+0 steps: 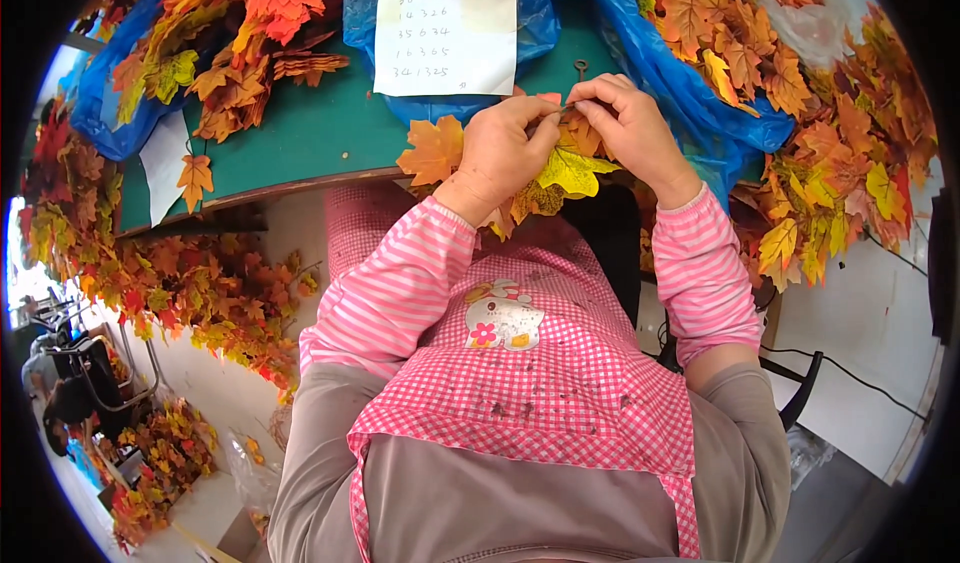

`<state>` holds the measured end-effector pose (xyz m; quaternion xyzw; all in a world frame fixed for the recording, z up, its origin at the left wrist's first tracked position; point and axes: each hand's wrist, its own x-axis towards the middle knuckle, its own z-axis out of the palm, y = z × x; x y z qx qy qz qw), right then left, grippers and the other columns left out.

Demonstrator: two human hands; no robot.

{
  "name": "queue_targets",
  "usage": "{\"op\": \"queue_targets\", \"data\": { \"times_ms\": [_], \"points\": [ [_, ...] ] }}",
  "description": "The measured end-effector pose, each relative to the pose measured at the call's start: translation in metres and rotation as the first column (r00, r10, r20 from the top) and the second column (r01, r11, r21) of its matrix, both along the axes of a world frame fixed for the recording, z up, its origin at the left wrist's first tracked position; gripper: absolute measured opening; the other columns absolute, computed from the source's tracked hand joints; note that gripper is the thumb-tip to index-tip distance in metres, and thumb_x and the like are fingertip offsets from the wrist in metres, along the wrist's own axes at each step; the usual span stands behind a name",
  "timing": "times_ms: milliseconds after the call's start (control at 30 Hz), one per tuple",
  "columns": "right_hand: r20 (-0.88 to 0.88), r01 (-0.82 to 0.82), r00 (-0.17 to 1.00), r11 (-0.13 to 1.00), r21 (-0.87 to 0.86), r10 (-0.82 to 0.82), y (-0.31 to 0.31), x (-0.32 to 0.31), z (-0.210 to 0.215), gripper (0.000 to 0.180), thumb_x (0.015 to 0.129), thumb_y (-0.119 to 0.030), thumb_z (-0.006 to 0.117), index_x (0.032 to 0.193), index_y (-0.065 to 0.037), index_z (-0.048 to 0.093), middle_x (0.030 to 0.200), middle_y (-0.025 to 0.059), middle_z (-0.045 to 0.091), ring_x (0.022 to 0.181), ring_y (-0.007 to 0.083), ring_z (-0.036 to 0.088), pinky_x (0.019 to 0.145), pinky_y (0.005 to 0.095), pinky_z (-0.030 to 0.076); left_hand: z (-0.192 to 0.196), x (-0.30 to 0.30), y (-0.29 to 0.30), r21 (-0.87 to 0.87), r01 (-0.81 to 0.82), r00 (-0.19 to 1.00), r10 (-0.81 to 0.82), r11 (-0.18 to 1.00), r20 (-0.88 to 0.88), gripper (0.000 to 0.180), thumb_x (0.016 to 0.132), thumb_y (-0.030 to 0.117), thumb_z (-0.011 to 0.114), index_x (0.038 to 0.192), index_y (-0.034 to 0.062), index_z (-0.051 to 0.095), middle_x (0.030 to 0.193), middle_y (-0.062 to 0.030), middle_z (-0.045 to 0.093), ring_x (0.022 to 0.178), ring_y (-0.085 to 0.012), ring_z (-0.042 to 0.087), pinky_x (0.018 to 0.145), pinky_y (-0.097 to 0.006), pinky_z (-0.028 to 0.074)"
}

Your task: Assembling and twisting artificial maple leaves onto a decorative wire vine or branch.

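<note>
Over the table's near edge, my left hand (510, 143) and my right hand (640, 128) meet with fingertips pinched together. Between them runs a thin dark stem, partly hidden by the fingers, from a bunch of artificial maple leaves. A yellow leaf (575, 172) hangs below the fingers. An orange leaf (434, 150) sticks out to the left of my left hand. Just beyond the right fingers, a small metal piece with a ring end (581, 66) stands up from the table.
The green table (300, 138) carries a handwritten number sheet (445, 23) on blue plastic (540, 23). Leaf piles lie at the back left (245, 88) and right (735, 48). Long leaf garlands (190, 278) hang at the left. A black cable (850, 373) crosses the right side.
</note>
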<state>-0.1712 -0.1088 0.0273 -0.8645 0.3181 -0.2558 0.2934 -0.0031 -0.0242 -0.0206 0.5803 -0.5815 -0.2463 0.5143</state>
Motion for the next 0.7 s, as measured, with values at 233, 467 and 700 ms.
{"op": "queue_targets", "data": {
  "times_ms": [233,467,700],
  "points": [
    [0.02,-0.026,0.999,0.999,0.03,0.026,-0.0012,0.0,-0.0022,0.01,0.089,-0.007,0.061,0.096,-0.002,0.067,0.091,0.0091,0.066,0.091,0.0273,0.059,0.083,0.0349,0.048,-0.0007,-0.0002,-0.0005,-0.006,0.0,1.0,-0.001,1.0,-0.002,0.015,0.088,0.008,0.066,0.099,-0.0006,0.07,0.097,-0.013,0.073,0.072,-0.0116,0.066,0.069,-0.026,0.053],
    [0.042,-0.039,0.998,0.999,0.012,0.039,-0.0032,-0.0009,-0.0037,0.01,0.09,-0.004,0.061,0.097,-0.001,0.066,0.09,0.008,0.065,0.09,0.0238,0.06,0.082,0.0325,0.048,0.0015,0.0001,0.0002,0.032,-0.01,1.0,0.009,0.999,0.03,0.015,0.087,0.01,0.067,0.097,-0.0003,0.071,0.092,-0.0138,0.073,0.069,-0.013,0.066,0.066,-0.027,0.053],
    [0.0,-0.071,0.997,0.984,-0.161,0.072,0.001,0.0045,-0.0028,0.009,0.086,-0.006,0.062,0.094,-0.004,0.067,0.087,0.0074,0.065,0.086,0.0286,0.058,0.079,0.0367,0.048,0.0046,-0.0005,0.0018,-0.012,-0.018,0.999,0.018,1.0,0.05,0.013,0.087,0.011,0.066,0.094,0.0006,0.071,0.079,-0.0139,0.069,0.065,-0.0191,0.066,0.063,-0.031,0.052]
  ]
}}
